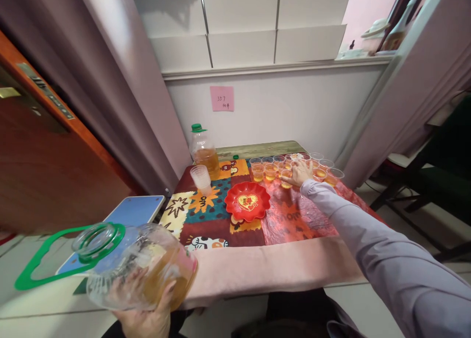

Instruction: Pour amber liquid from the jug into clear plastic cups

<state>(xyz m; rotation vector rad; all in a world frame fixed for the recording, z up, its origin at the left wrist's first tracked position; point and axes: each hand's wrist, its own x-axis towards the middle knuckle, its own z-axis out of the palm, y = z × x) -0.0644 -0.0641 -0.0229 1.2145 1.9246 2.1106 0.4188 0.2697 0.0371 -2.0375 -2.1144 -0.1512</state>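
My left hand (147, 303) is wrapped under a big clear plastic jug (128, 264) with a green handle. The jug lies tilted, its uncapped mouth toward the left, with amber liquid in its lower end. Over on the right of the table, my right hand (300, 173) reaches among rows of clear plastic cups (270, 170), several holding amber liquid. Its fingers close around one cup (286, 179) in the front row. The hand partly hides the cups behind it.
A second jug (206, 156) with a green cap stands at the back left, beside a stack of plastic cups (200, 178). A red scalloped plate (247, 200) sits mid-table. A small green cap (236, 157) lies behind. Left of the table is a blue-topped stool (134, 213).
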